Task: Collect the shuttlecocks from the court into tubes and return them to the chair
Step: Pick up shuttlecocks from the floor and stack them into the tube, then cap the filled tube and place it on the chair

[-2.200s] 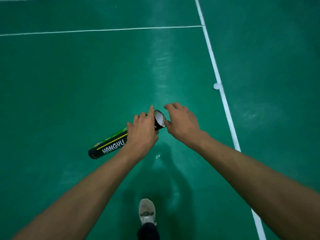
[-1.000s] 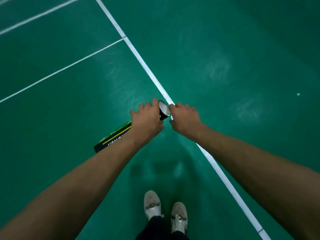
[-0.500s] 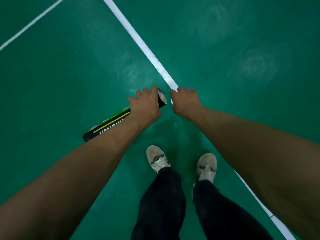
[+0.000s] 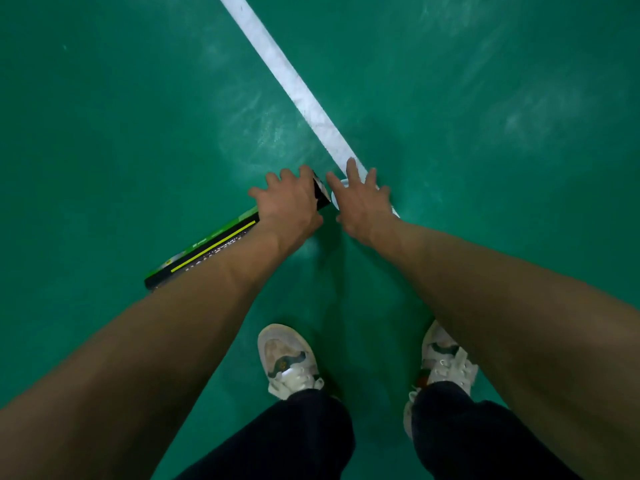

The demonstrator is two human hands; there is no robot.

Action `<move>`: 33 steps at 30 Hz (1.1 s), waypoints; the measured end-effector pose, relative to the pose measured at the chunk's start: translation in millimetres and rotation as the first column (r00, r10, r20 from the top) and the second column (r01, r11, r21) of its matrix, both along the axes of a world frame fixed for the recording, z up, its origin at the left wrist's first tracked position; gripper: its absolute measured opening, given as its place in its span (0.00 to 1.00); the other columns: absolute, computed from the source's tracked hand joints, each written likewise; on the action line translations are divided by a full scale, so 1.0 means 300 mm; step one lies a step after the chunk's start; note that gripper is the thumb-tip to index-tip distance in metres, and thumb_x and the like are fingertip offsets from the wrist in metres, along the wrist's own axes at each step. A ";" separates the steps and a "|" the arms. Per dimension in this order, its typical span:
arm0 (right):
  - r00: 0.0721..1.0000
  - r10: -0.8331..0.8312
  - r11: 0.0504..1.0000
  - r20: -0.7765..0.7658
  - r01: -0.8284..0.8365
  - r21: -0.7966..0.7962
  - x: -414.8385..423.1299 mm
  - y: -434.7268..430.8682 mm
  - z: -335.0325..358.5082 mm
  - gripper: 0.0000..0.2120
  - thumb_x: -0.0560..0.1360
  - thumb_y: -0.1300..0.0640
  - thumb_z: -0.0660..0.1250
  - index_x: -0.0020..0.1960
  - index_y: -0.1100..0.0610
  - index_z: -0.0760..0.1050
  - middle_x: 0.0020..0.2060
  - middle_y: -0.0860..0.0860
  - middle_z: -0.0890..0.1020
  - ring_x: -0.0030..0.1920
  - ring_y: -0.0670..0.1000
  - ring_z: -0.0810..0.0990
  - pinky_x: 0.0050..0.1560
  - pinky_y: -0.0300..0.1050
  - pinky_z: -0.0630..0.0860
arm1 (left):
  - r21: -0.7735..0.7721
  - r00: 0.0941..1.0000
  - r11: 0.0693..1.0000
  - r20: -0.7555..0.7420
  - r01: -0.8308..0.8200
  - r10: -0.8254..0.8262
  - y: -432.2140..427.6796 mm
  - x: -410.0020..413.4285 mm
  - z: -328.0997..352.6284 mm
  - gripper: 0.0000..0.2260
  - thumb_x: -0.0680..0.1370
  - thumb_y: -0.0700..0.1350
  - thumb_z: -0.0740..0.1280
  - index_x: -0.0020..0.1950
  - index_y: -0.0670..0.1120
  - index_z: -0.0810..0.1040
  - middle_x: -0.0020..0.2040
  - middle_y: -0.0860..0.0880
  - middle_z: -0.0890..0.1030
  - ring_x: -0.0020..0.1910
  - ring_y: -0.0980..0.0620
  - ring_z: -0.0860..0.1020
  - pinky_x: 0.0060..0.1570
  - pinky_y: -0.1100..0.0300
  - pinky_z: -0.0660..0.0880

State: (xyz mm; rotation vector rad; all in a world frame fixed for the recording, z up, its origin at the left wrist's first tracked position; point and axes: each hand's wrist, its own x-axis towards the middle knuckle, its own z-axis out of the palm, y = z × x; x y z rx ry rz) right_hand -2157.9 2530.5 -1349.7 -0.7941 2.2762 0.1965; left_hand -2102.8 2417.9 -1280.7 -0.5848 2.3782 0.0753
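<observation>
My left hand [image 4: 291,202] grips a black and green shuttlecock tube [image 4: 207,247] near its open end, which points right, low over the floor. My right hand [image 4: 360,202] reaches down beside the tube mouth with fingers spread. Under its palm, on the white court line [image 4: 294,81], lies a white shuttlecock [image 4: 337,199]; only its rim shows between thumb and forefinger. Whether the fingers touch it is hidden.
Green court floor [image 4: 121,116] lies all around, with scuffed glare patches. My two pale shoes [image 4: 287,358] and dark trouser legs [image 4: 311,438] stand just behind the hands, the right foot close to the line.
The view has dropped closer to the floor. My right hand went from curled to spread fingers, lowered onto the white line beside the tube mouth. The left hand kept hold of the tube.
</observation>
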 end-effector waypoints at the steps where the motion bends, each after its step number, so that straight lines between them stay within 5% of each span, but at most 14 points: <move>1: 0.999 0.015 1.000 -0.030 -0.015 -0.005 0.004 0.002 -0.025 0.38 0.76 0.57 0.71 0.78 0.48 0.53 0.80 0.58 0.49 0.75 0.73 0.56 0.63 0.69 0.70 | -0.011 1.000 1.000 0.007 0.008 -0.007 0.005 0.002 -0.025 0.27 0.75 0.50 0.71 0.71 0.46 0.65 0.64 0.41 0.73 0.64 0.38 0.72 0.59 0.41 0.72; 6: 0.988 0.090 0.985 -0.125 -0.107 -0.135 0.010 -0.001 -0.050 0.25 0.72 0.66 0.68 0.67 0.57 0.65 0.66 0.60 0.67 0.64 0.65 0.69 0.49 0.53 0.73 | -0.041 1.000 0.999 -0.004 -0.015 0.015 -0.004 -0.003 -0.062 0.27 0.75 0.50 0.72 0.70 0.47 0.65 0.63 0.42 0.73 0.64 0.39 0.71 0.57 0.43 0.72; 9: 0.993 -0.120 0.966 0.024 0.122 -0.229 -0.025 -0.002 -0.018 0.24 0.75 0.62 0.69 0.68 0.58 0.64 0.65 0.61 0.67 0.64 0.66 0.68 0.52 0.54 0.73 | -0.006 0.998 0.998 -0.027 -0.065 0.065 -0.022 -0.011 0.000 0.27 0.75 0.48 0.72 0.69 0.47 0.65 0.63 0.42 0.73 0.64 0.38 0.71 0.56 0.44 0.71; 12: 0.779 -0.570 0.710 0.262 0.627 -0.320 -0.069 -0.039 0.116 0.24 0.76 0.52 0.71 0.68 0.59 0.69 0.63 0.61 0.71 0.61 0.65 0.72 0.58 0.52 0.72 | 0.033 0.986 0.993 -0.123 -0.109 0.112 -0.058 -0.009 0.130 0.27 0.75 0.49 0.72 0.70 0.47 0.65 0.63 0.42 0.73 0.64 0.38 0.72 0.53 0.44 0.72; 15: 0.667 -0.635 0.477 0.388 0.735 -0.482 -0.135 -0.115 0.382 0.25 0.75 0.47 0.73 0.67 0.58 0.74 0.59 0.59 0.78 0.58 0.60 0.78 0.56 0.46 0.72 | 0.056 0.963 0.989 -0.227 -0.135 0.144 -0.096 -0.033 0.351 0.27 0.75 0.49 0.73 0.71 0.47 0.66 0.62 0.42 0.74 0.63 0.38 0.73 0.52 0.43 0.73; 18: 0.735 -0.507 0.422 0.451 0.668 -0.614 -0.205 -0.211 0.763 0.26 0.74 0.43 0.73 0.68 0.55 0.76 0.59 0.55 0.81 0.58 0.54 0.79 0.60 0.45 0.74 | 0.070 0.938 0.982 -0.293 -0.173 0.186 -0.155 -0.097 0.658 0.27 0.76 0.49 0.72 0.71 0.47 0.65 0.63 0.41 0.74 0.63 0.38 0.72 0.54 0.41 0.73; 25: 0.925 -0.179 0.400 0.334 0.379 -0.835 -0.412 -0.413 1.767 0.26 0.75 0.42 0.71 0.70 0.53 0.77 0.63 0.50 0.82 0.61 0.49 0.80 0.66 0.50 0.74 | 0.130 0.772 0.958 -0.570 -0.255 0.283 -0.363 -0.268 1.602 0.29 0.75 0.51 0.73 0.73 0.49 0.66 0.61 0.42 0.75 0.63 0.38 0.73 0.59 0.40 0.73; 31: 0.996 -0.012 0.278 0.094 0.093 -0.956 -0.429 -0.500 2.561 0.23 0.79 0.51 0.70 0.73 0.54 0.74 0.66 0.50 0.80 0.62 0.36 0.73 0.65 0.25 0.64 | 0.132 0.470 0.972 -0.857 -0.195 0.211 -0.523 -0.247 2.342 0.29 0.68 0.59 0.72 0.68 0.54 0.75 0.46 0.49 0.76 0.48 0.40 0.75 0.49 0.47 0.75; 33: 1.000 0.030 0.258 -0.003 -0.011 -0.966 -0.387 -0.520 2.757 0.23 0.82 0.51 0.64 0.75 0.56 0.71 0.71 0.52 0.76 0.68 0.37 0.70 0.69 0.25 0.59 | 0.115 0.389 0.980 -0.905 -0.161 0.170 -0.553 -0.209 2.543 0.31 0.68 0.60 0.72 0.69 0.53 0.77 0.43 0.52 0.71 0.44 0.42 0.74 0.48 0.49 0.75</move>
